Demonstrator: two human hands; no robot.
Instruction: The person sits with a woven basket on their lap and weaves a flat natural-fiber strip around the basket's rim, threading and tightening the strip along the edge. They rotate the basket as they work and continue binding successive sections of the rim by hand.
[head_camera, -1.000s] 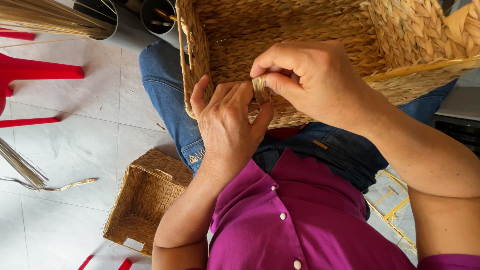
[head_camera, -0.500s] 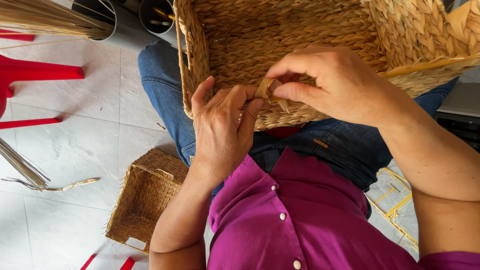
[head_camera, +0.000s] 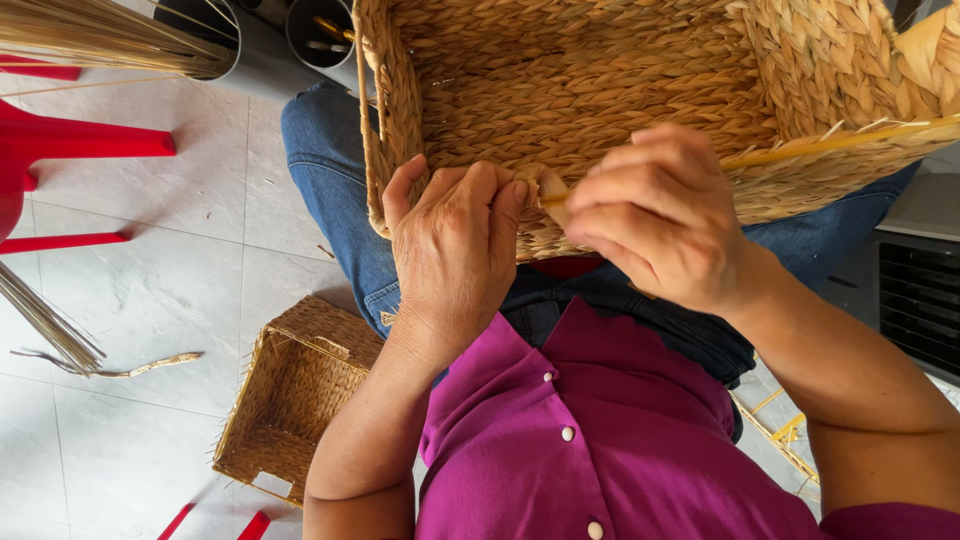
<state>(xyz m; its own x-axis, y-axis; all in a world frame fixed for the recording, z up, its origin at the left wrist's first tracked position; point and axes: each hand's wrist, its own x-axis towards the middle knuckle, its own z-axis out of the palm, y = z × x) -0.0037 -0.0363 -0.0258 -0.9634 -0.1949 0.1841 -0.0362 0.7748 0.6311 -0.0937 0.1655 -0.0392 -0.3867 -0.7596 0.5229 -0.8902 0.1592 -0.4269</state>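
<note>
Two hands working the rim of a big woven basket (head_camera: 600, 90) resting on the lap.

Near edge of the basket sits right over the jeans (head_camera: 330, 180). Left hand (head_camera: 455, 250) presses against the rim, thumb and fingers pinching a pale fiber strand (head_camera: 548, 188); right hand (head_camera: 660, 215) has its fingers curled together, pinching the same strand just beside it. Smaller woven basket (head_camera: 295, 395) sits on the tiled floor (head_camera: 150, 290) below, with a red chair (head_camera: 70, 150) further off.
</note>
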